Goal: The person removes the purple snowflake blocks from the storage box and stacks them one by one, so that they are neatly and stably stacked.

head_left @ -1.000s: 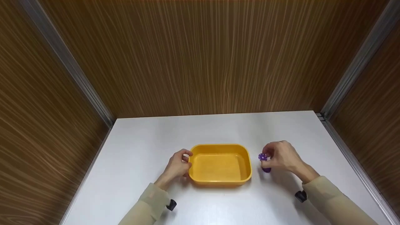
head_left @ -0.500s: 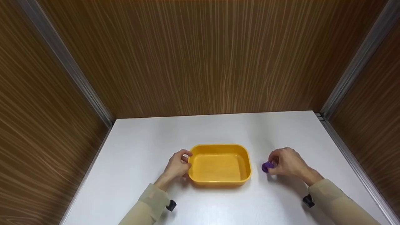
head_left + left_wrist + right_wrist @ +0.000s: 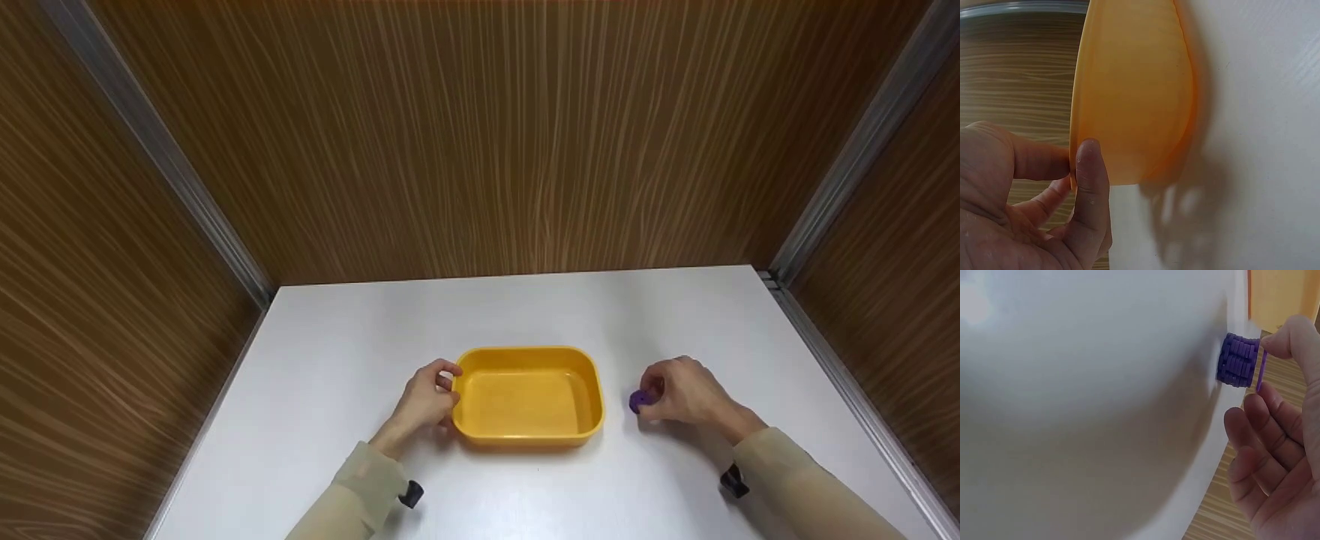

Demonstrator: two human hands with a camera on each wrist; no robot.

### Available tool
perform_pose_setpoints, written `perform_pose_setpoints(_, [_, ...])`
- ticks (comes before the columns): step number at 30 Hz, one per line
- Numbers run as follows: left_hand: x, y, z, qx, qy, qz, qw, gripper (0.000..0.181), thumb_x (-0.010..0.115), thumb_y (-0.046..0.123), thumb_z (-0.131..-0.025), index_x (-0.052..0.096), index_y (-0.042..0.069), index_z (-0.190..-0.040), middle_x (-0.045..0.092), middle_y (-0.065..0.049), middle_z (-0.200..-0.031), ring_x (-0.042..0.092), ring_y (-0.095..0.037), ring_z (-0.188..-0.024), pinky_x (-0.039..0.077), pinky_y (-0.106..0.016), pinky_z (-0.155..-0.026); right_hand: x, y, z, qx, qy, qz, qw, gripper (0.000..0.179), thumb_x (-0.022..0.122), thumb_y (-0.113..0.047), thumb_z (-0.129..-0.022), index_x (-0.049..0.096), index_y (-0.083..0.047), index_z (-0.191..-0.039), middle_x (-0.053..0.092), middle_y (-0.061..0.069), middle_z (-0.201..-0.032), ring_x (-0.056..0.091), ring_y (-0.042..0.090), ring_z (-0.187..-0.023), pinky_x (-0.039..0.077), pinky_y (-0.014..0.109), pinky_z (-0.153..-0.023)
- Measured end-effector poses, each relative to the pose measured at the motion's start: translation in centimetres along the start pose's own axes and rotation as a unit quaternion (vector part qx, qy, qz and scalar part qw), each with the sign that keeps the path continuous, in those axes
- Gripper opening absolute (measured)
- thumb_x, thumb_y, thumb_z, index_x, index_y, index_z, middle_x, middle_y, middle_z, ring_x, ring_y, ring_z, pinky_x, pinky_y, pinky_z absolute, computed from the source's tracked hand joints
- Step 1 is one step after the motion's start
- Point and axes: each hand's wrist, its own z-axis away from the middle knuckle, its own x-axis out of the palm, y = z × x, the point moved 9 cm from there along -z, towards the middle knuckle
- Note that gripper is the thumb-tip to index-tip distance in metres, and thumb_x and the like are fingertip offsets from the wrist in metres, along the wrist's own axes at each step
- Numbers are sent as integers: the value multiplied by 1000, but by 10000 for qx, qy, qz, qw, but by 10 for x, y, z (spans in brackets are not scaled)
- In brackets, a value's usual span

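Note:
In the head view, my left hand [image 3: 425, 396] holds the left rim of a yellow plastic tray [image 3: 525, 437]. The left wrist view shows the thumb and a finger pinching the edge of this tray [image 3: 1134, 84]. To the tray's right, my right hand [image 3: 686, 394] is over a short stack of purple discs [image 3: 640, 400] on the table. In the right wrist view, the stack [image 3: 1237, 360] has notched, gear-like sides. Thumb and fingertips pinch a thin purple disc [image 3: 1261, 371] just over its top, with a narrow gap visible. Its face is hidden there.
A white table [image 3: 540, 487] lies under everything. Wood-grain panels rise at the back [image 3: 510, 135], left [image 3: 112, 300] and right [image 3: 892, 300], with metal rails along the corners.
My right hand has come down and slightly right, bringing the purple disc from above the stack to its top, with a slight shift left since the middle frame. Left hand and tray stay put.

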Motion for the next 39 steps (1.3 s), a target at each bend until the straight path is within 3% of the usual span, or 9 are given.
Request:
perform_pose_setpoints(16, [2,-3,2,-147,48,-26,9999,42,69,-3,-94,67,7,-135,57,-8,-108,62,-17,-75,69,-34,-62,6,2,-2,102,-253,-101,9996,28,98,-30,-72,81,-17,-89,72,-8,-79,58,10,-73,51,21,-67])
perform_pose_setpoints(26, [2,-2,1,-149,62,7,9999,42,70,-3,-94,67,8,-134,56,-7,-107,61,-17,-71,67,-32,-59,8,-10,-2,-322,-419,20,9986,52,101,-28,-72,84,-9,-117,76,-4,-96,64,8,-82,59,23,-74])
perform_pose_setpoints(32, [2,-1,-1,-75,-15,0,10000,43,69,-2,-95,67,6,-137,59,-8,-109,61,-15,-73,68,-34,-61,11,-20,0,-956,-430,46,9945,38,98,-21,-76,87,-12,-111,75,-3,-95,61,8,-82,57,20,-75])
perform_pose_setpoints(39, [1,-1,-1,-74,8,19,10000,43,68,-2,-94,68,6,-136,59,-6,-107,61,-15,-72,68,-34,-60,12,-24,1,-1162,-525,-5,9918,23,95,-12,-80,87,-12,-101,71,-2,-89,57,6,-78,53,19,-69])
